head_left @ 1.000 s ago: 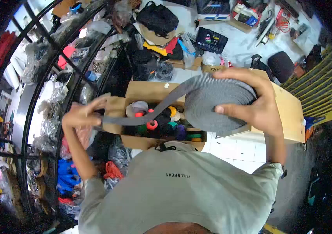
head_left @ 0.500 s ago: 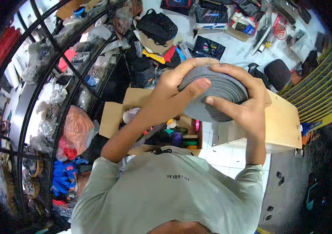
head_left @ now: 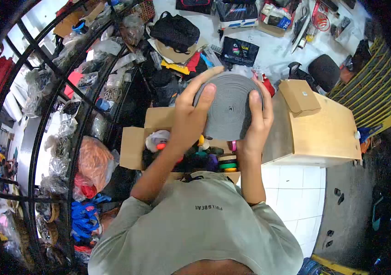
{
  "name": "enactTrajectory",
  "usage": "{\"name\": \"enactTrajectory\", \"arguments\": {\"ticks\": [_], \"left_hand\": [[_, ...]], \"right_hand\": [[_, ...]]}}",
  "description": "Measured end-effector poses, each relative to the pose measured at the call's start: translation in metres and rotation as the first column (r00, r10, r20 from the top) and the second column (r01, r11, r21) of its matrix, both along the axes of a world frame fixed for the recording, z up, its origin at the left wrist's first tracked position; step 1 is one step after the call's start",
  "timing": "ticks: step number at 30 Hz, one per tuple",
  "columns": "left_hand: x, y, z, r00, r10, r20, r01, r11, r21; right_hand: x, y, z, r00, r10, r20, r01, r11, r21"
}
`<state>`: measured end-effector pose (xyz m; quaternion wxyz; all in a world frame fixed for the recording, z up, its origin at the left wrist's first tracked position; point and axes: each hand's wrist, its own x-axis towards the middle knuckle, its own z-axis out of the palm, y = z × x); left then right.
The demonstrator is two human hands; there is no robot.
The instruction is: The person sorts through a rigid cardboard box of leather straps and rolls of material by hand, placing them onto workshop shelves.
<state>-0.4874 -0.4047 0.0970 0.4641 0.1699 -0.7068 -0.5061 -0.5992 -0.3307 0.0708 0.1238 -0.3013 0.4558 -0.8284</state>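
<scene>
Spreading across six o'clock, closest of all, is a pale grey-green fabric T-shirt (head_left: 200,229) with small dark lettering. Beyond it, at the centre of the dial, a thick round coil of grey ribbed tape (head_left: 229,112) is held up in the air, its flat face turned toward the head camera. At nine o'clock the left hand (head_left: 190,112) is clamped on it, thumb over the face, fingers around the rim; at three o'clock the right hand (head_left: 257,124) grips it likewise. Below, toward eight o'clock, an open brown cardboard box (head_left: 132,149) holds multicoloured rolls and spools. Between three and four stands a pale wooden cabinet (head_left: 328,133) bearing a small brown carton (head_left: 298,97). Farther off, a flat black printed pouch (head_left: 240,51) lies at twelve and a soft black bag (head_left: 175,33) at eleven.
</scene>
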Motion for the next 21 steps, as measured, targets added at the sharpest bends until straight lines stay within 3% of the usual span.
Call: {"name": "enactTrajectory", "arguments": {"ticks": [1, 3, 4, 8, 9, 11, 12, 13, 15, 17, 18, 19, 20, 21], "left_hand": [[0.005, -0.009, 0.006, 1.000, 0.007, 0.004, -0.007, 1.000, 0.003], [0.013, -0.027, 0.012, 0.955, -0.187, 0.231, 0.215, 0.971, -0.102], [0.014, -0.031, 0.011, 0.944, -0.225, 0.243, 0.260, 0.958, -0.123], [0.005, -0.030, 0.002, 0.978, -0.162, 0.129, 0.171, 0.984, -0.059], [0.005, -0.031, 0.000, 0.977, -0.167, 0.131, 0.177, 0.982, -0.071], [0.004, -0.037, -0.011, 0.962, -0.261, 0.081, 0.253, 0.963, 0.094], [0.005, -0.040, -0.013, 0.956, -0.274, 0.110, 0.258, 0.956, 0.136], [0.002, -0.035, -0.014, 0.952, -0.287, 0.108, 0.274, 0.954, 0.121], [-0.001, -0.023, -0.020, 0.971, -0.235, 0.039, 0.218, 0.942, 0.254], [-0.011, -0.015, -0.040, 0.980, -0.198, 0.017, 0.191, 0.961, 0.202], [-0.016, -0.005, -0.048, 0.994, -0.097, -0.045, 0.103, 0.977, 0.187], [-0.018, 0.000, -0.057, 0.994, 0.005, -0.108, 0.015, 0.984, 0.180], [-0.018, -0.003, -0.065, 0.998, 0.043, -0.046, -0.041, 0.997, 0.060], [-0.015, -0.007, -0.059, 0.998, 0.037, -0.047, -0.034, 0.998, 0.057]], "right_hand": [[-0.004, 0.000, -0.001, 1.000, 0.007, 0.004, -0.007, 1.000, 0.003], [-0.016, 0.004, -0.004, 0.966, 0.258, 0.011, -0.258, 0.962, 0.087], [-0.015, 0.003, -0.006, 0.966, 0.259, 0.017, -0.260, 0.961, 0.091], [-0.008, -0.011, -0.004, 0.968, -0.077, -0.238, 0.127, 0.971, 0.201], [-0.008, -0.011, -0.008, 0.968, -0.086, -0.237, 0.133, 0.973, 0.189], [-0.010, -0.010, -0.022, 0.950, 0.284, 0.129, -0.291, 0.956, 0.033], [-0.005, -0.006, -0.017, 0.914, 0.367, 0.172, -0.373, 0.928, 0.004], [-0.008, -0.005, -0.022, 0.954, 0.299, 0.021, -0.299, 0.951, 0.074], [-0.013, -0.001, -0.026, 0.970, 0.234, 0.063, -0.242, 0.923, 0.300], [-0.012, -0.011, -0.042, 0.993, -0.045, 0.109, 0.029, 0.989, 0.144], [-0.010, -0.015, -0.050, 0.975, -0.093, 0.201, 0.080, 0.994, 0.072], [-0.010, -0.012, -0.050, 0.974, -0.099, 0.203, 0.087, 0.994, 0.069], [-0.011, -0.009, -0.049, 0.981, -0.055, 0.187, 0.044, 0.997, 0.059], [-0.012, -0.005, -0.047, 0.985, -0.010, 0.172, 0.002, 0.999, 0.049]]}}
